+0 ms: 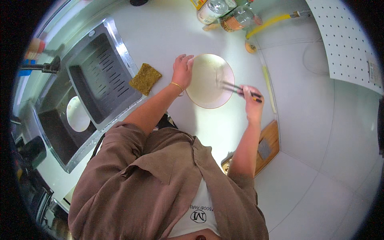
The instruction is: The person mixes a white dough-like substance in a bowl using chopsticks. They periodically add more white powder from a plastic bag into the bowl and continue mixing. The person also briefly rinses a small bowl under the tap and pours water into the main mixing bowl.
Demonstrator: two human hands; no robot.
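Note:
A large pale round bowl [207,96] with a thin orange-brown rim stands on the white countertop. My left hand [183,70] rests against its left rim, fingers near the upper edge. In my right hand [253,100], at the bowl's right side, is a pair of dark chopsticks [234,87], whose tips reach over the bowl and blur with motion. The bowl holds something pale, too blurred to name. Left of my left hand lies a brown-gold scouring pad [146,79], beside the sink.
On the left, a dark sink [58,144] holds a white dish [78,114] and a slotted drain tray [105,72]. Bottles [240,19] stand at the back, near a yellow hose [270,23]. A wooden board [273,135] lies by the wall, partly behind my right forearm.

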